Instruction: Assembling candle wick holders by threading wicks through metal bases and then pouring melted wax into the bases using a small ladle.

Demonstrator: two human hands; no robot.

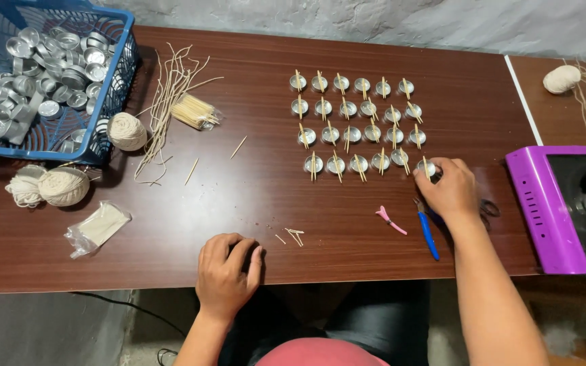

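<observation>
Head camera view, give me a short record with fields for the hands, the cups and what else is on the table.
Surface: brown wooden table
Right hand: on the last small metal cup of the bottom row
Left hand: curled, resting at the near table edge
Cup grid: four rows of metal cups, sticks laid across them
Near right hand: blue-handled tool, pink clip
Left side: blue basket of empty cups, balls of string, wick strands
Right side: purple machine

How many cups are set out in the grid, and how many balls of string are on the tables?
Small metal cups in the grid: 24, the last under the right hand
Balls of string: 4
Total: 28
</observation>
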